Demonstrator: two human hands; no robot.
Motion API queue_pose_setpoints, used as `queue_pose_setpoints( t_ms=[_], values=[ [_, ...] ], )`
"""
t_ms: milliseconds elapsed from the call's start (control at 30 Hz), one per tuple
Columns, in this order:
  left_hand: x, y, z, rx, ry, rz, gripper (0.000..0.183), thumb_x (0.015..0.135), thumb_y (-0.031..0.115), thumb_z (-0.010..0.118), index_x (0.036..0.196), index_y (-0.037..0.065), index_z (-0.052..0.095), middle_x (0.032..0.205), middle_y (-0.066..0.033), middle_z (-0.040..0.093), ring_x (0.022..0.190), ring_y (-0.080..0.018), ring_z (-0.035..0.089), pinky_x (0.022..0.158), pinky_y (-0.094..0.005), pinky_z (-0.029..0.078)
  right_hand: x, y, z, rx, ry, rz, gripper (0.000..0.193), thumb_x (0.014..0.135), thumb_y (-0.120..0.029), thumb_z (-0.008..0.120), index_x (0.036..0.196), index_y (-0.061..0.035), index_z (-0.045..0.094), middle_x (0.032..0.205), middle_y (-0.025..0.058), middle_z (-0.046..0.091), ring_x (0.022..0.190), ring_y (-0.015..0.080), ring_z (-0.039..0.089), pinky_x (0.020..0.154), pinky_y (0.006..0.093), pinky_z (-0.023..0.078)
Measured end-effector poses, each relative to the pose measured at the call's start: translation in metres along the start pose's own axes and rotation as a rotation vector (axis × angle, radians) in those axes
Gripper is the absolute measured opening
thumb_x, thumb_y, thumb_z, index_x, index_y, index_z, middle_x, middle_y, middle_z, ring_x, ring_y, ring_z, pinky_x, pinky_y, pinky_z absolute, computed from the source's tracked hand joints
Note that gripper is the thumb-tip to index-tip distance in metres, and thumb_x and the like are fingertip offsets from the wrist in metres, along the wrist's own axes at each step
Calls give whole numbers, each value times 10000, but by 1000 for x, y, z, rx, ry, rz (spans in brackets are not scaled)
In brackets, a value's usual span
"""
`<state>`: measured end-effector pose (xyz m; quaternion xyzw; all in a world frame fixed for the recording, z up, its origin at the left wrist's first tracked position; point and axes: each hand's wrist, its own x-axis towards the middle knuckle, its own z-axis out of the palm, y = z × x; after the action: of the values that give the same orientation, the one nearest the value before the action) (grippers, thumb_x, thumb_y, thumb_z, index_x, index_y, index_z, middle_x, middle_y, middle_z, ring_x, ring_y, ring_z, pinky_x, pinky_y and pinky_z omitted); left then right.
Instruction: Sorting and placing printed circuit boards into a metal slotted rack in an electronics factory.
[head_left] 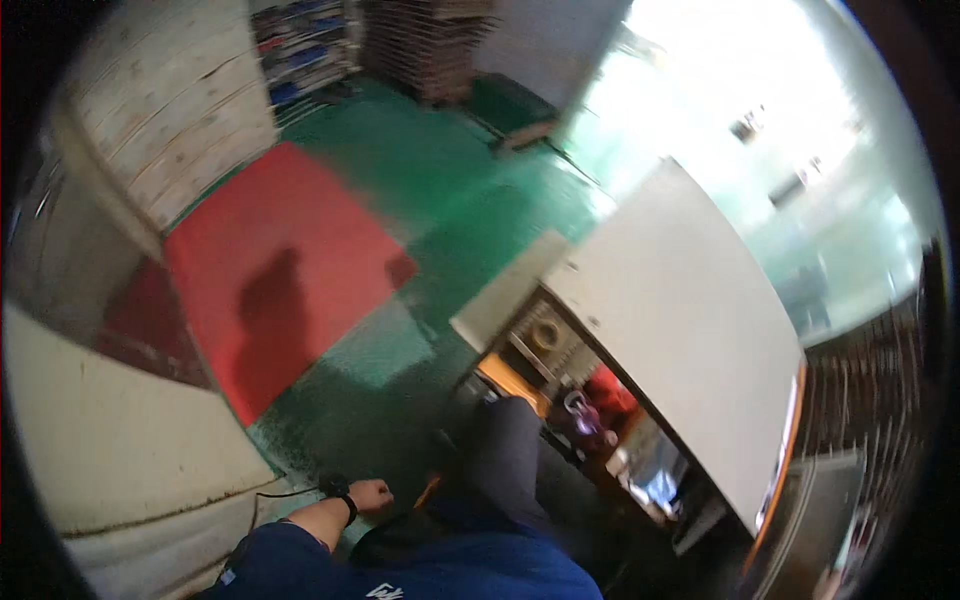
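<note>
My left hand (371, 495) hangs low beside my left leg, a dark band around its wrist. Its fingers look loosely curled, and nothing shows in them. Close to that wrist, a thin black cable (285, 493) runs against the pale surface on the left. At the lower right rim, a small skin-coloured part of what appears to be my right hand (828, 584) shows by the edge of a grey panel (815, 520). Its fingers are mostly cut off, and I cannot tell whether it grips the panel.
A white-topped table (680, 290) stands at right, its open shelf holding tape, a red item and loose things. A red mat (290, 270) lies on the green floor (400, 150). Stacked racks (425, 45) stand at the back; a pale cabinet-like surface (130, 440) is left.
</note>
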<state>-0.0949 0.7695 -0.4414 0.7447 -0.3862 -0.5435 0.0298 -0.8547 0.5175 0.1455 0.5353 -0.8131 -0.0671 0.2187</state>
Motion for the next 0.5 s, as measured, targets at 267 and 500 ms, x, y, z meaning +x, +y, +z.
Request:
queue_pose_setpoints(
  t_ms=[267,500],
  values=[
    [14,109,-83,38,209,289,315,891,355,630,1046,86,685,1008,-140,696,982,-338,650,849,-429,505,48,81,68,206,-156,101,611,990,-372,532,1440,25,413,1449,273,444,1357,388,416,1120,423,334],
    [-2,233,-79,22,134,626,310,896,342,669,974,43,638,962,-124,641,914,-291,628,815,-389,498,61,75,85,183,-102,173,663,985,-436,530,1485,-34,365,1471,268,422,1383,395,383,1137,426,307]
  ],
)
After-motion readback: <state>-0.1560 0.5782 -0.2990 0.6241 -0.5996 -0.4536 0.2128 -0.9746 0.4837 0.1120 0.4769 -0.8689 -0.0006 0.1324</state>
